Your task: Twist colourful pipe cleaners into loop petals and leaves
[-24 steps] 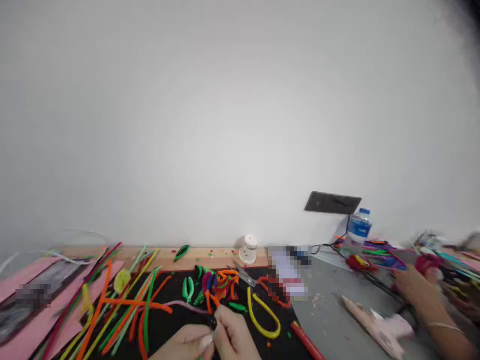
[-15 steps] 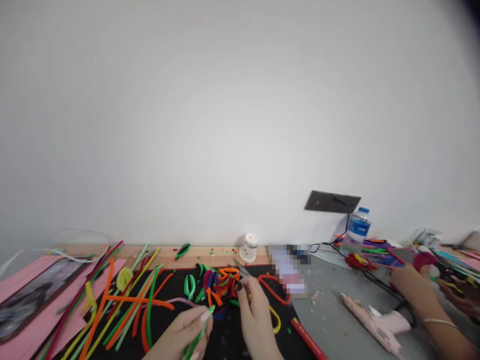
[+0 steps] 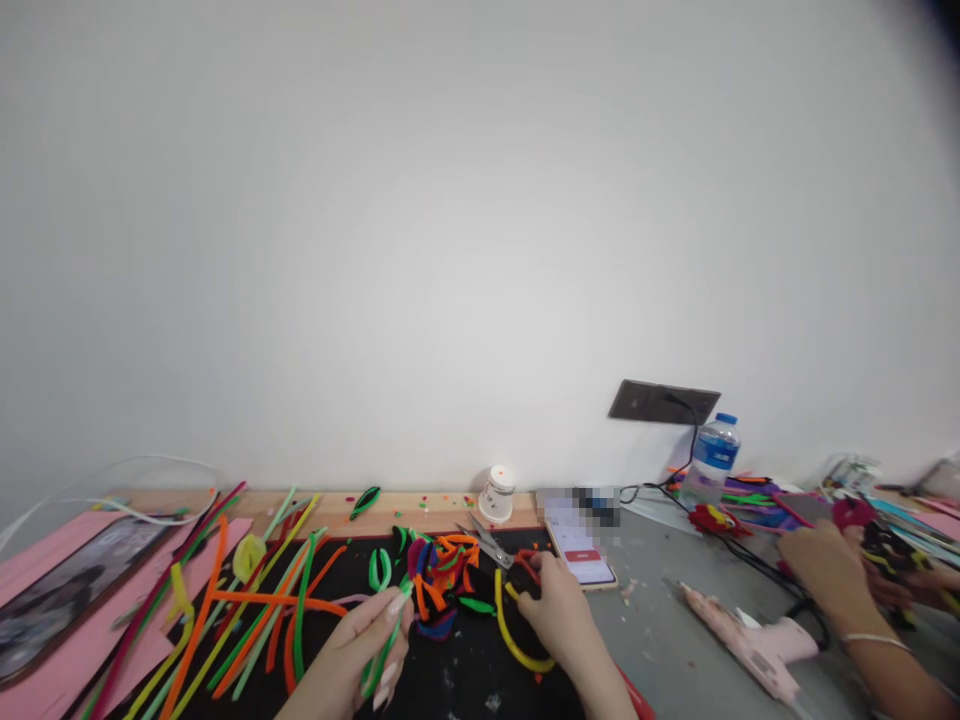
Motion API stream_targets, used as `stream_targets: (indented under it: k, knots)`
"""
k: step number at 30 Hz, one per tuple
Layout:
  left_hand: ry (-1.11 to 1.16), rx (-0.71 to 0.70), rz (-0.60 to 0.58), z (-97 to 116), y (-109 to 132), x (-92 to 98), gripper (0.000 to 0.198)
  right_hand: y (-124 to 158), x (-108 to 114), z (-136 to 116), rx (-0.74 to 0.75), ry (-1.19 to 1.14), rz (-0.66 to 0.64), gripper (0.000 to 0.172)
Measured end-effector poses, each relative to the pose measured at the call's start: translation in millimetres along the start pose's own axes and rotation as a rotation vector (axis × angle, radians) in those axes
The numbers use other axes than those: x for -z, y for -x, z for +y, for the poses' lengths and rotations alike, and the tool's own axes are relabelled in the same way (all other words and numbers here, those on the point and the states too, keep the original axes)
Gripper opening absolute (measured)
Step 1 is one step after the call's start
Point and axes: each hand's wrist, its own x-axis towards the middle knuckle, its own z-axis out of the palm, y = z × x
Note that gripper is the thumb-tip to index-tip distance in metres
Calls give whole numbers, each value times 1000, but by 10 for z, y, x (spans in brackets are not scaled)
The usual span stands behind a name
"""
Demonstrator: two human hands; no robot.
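Observation:
My left hand (image 3: 358, 650) is closed on a green pipe cleaner (image 3: 384, 650) that runs down from my fingertips, low in the view over the black mat (image 3: 465, 680). My right hand (image 3: 556, 612) reaches forward to the red-handled scissors (image 3: 501, 553) and its fingers curl at the handles; whether it grips them I cannot tell. A yellow pipe cleaner loop (image 3: 511, 630) lies just left of that hand. A heap of bent orange, green, blue and purple pipe cleaners (image 3: 442, 572) sits between my hands.
Long orange, green and yellow pipe cleaners (image 3: 247, 610) spread at left over pink sheets (image 3: 67, 650). A phone (image 3: 579, 552), a small white cup (image 3: 498, 494), a water bottle (image 3: 712, 460) and a pink glue gun (image 3: 750, 640) lie to the right. Another person's hands (image 3: 832, 575) work at far right.
My hands were together at the mat's front; they parted. The left hand kept the green pipe cleaner and the right hand moved forward and right to the scissors.

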Motion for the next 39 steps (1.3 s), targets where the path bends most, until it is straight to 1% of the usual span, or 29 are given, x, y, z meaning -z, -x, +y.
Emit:
stream_targets:
  k: [3,6,9,11,13,17,19,21,23,24,26,28,31,36,39]
  knots:
    - [0,-30,15,26,0,-7,43,-15,-13,66,45,-54,-35,35]
    - [-14,-52,20,24,-15,15,42,14,-25,54,10,-22,-54,39]
    - [-29,-55,35,16,-27,42,41,49,-8,-10,-47,-6,-54,33]
    - [-39,-66,47,18,-29,48,41,55,24,-50,-75,-37,-43,28]
    - [-53,-81,56,24,-30,48,42,43,66,-73,-90,-103,-3,29]
    - [-83,-101,57,25,-40,57,42,9,144,-90,-93,-256,105,37]
    - [-90,-103,64,19,-43,65,43,18,167,-118,-66,-350,128,34]
    - [-92,-102,67,13,-41,68,42,56,175,-179,6,-471,130,28]
    - [-88,-107,57,10,-33,66,41,121,170,-269,98,-586,116,23]
    - [-83,-112,53,9,-30,64,40,159,163,-319,129,-618,112,17]
    - [-72,-120,51,6,-24,63,39,237,143,-416,204,-588,47,10]
    - [-63,-122,55,3,-22,66,38,304,118,-493,258,-519,8,12]
    - [-47,-125,62,1,-21,72,39,370,79,-558,294,-434,-24,12]
    - [-41,-140,53,22,-7,65,38,423,35,-591,341,-400,-130,13]
    - [-55,-146,40,40,8,50,38,434,4,-596,353,-388,-164,14]
